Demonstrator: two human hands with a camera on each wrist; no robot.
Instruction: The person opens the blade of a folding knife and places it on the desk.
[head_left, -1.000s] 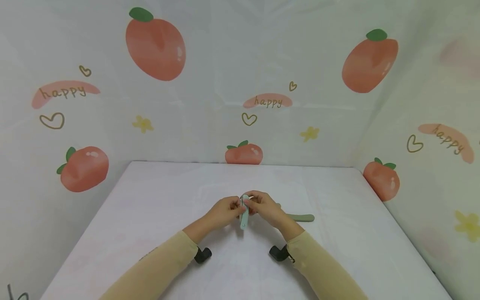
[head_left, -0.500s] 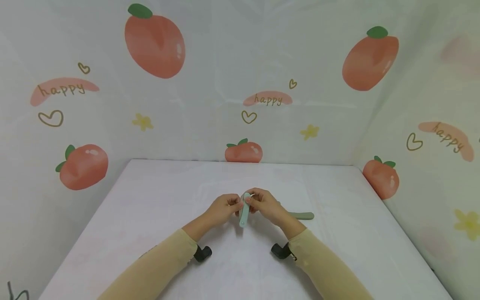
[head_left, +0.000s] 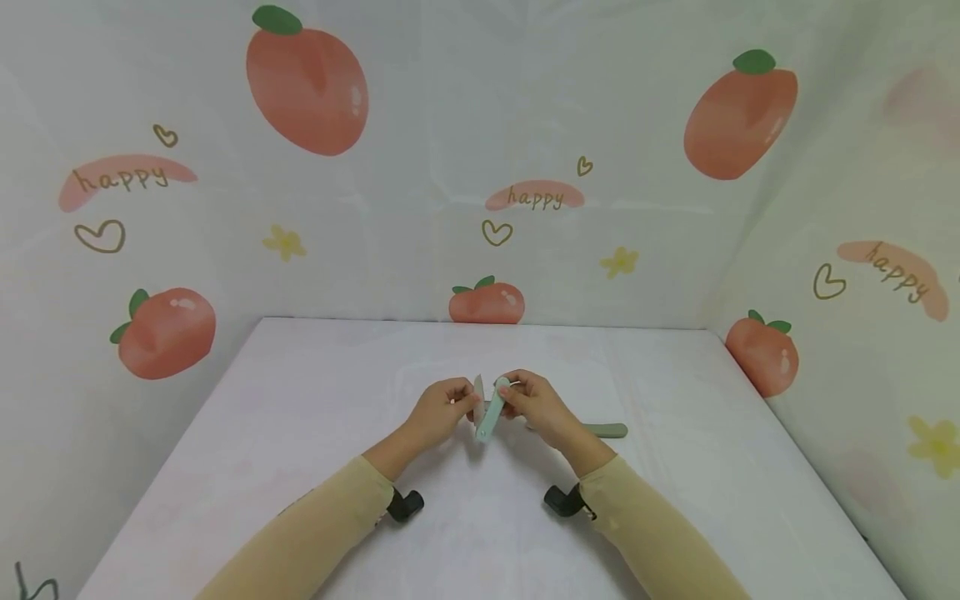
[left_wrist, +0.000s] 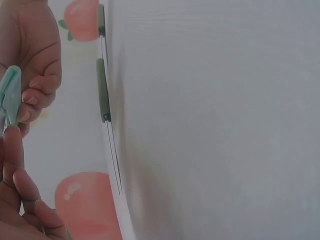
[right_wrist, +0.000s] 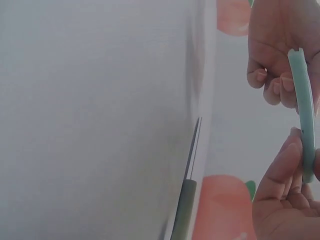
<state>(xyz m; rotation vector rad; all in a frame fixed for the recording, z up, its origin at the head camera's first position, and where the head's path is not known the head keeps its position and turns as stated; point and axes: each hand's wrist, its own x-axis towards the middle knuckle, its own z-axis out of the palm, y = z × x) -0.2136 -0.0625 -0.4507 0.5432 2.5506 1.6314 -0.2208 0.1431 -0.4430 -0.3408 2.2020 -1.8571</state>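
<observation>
A mint-green folding knife [head_left: 491, 414] is held above the table between both hands, its pivot end low and its two parts spread in a narrow V. My left hand [head_left: 441, 408] pinches the thin pale part [head_left: 478, 397], which looks like the blade. The mint handle [right_wrist: 302, 100] sits between the thumb and fingers of my right hand [head_left: 538, 407]. On the table behind the right wrist lies a knife with an olive-green handle [head_left: 606, 430]. The left wrist view shows two green handles [left_wrist: 103, 90] with thin metal blades, seen edge-on.
A white-covered table [head_left: 337, 375] reaches back to a white cloth wall [head_left: 420, 167] printed with fruit, hearts and "happy". Black wrist cameras [head_left: 406, 506] are strapped at both sleeves.
The folding knife's two parts, close together before, now stand apart. My right hand has tilted the handle to the right and slightly up, while the left hand has shifted slightly left.
</observation>
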